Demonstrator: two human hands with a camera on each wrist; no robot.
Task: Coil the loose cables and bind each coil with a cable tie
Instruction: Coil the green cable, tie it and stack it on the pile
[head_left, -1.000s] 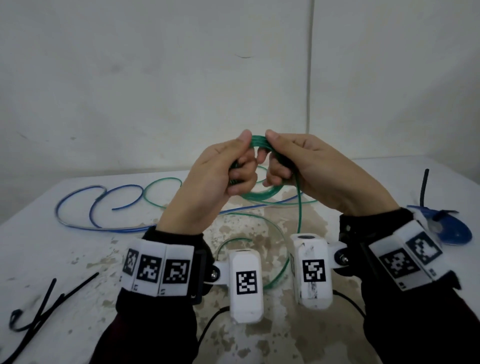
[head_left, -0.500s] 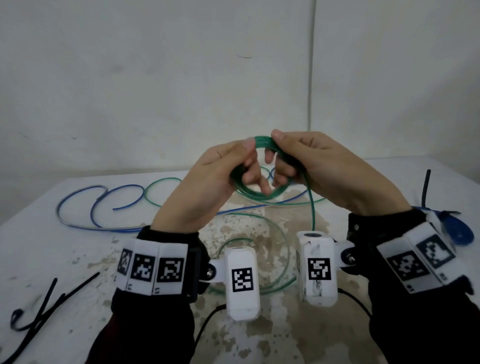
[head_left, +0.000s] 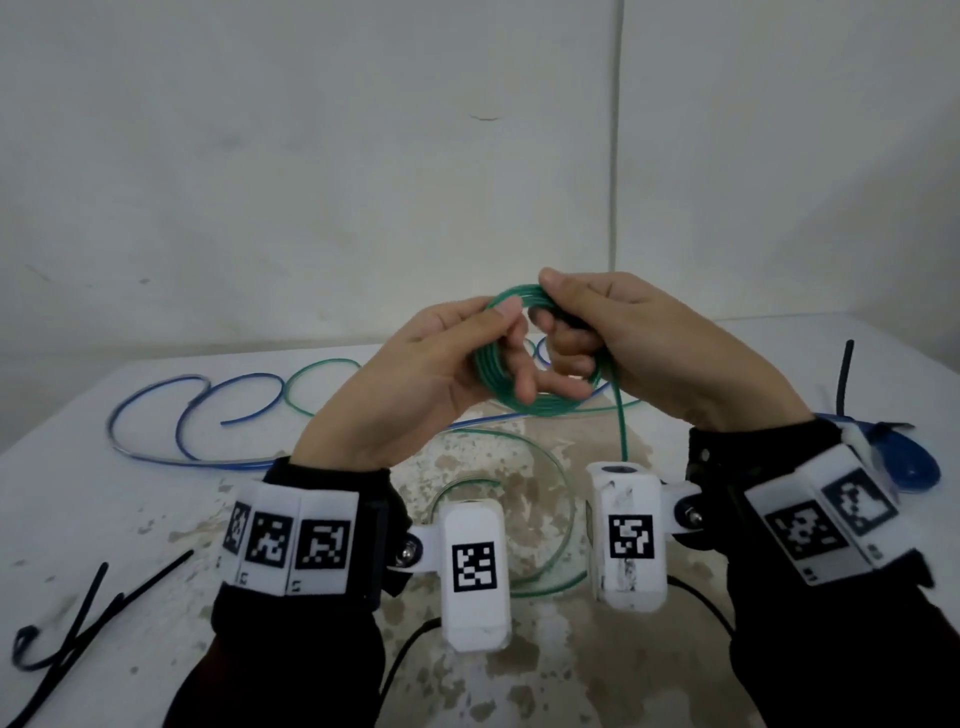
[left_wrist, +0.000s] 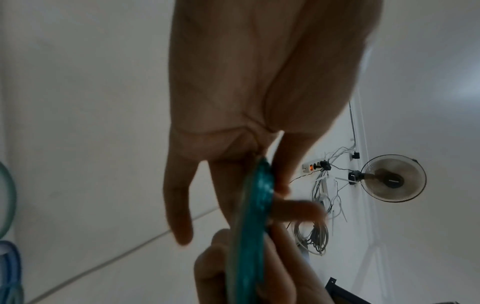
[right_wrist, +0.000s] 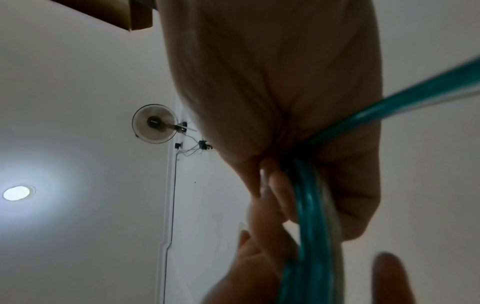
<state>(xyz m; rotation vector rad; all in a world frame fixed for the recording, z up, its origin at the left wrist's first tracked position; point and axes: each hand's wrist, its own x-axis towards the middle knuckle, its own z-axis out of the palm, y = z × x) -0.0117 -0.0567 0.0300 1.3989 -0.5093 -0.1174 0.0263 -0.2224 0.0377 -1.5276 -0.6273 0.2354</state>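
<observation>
Your left hand (head_left: 415, 384) and right hand (head_left: 660, 353) hold the green cable coil (head_left: 540, 402) in the air above the middle of the table (head_left: 104, 519), the backs of both hands toward you. The left thumb presses the coil's upper left arc against the curled fingers, while one finger reaches straight through the ring. The right thumb and curled fingers pinch the top right of the coil; the right wrist view shows several green strands (right_wrist: 309, 205) bunched in that grip, with one strand leaving toward the upper right. From the right hand a loose length of the same green cable (head_left: 621, 431) drops to the tabletop and curves in a wide loop (head_left: 563, 519) between your wrists.

The table is white, with a broad patch of worn brown stains (head_left: 519, 467) at its centre. A blue cable (head_left: 171, 415) lies in loose curves at far left, a further green run beside it. Black cable ties (head_left: 78, 623) lie at the near left edge; a blue object (head_left: 914, 462) with a black strip standing up sits at far right, partly hidden behind your wrist band. Behind the table stands a plain white wall with a vertical seam (head_left: 615, 156). The wrist views show a wall-mounted fan (left_wrist: 392, 178), a power strip (left_wrist: 311, 166) with hanging wires, and a round ceiling light (right_wrist: 16, 193).
</observation>
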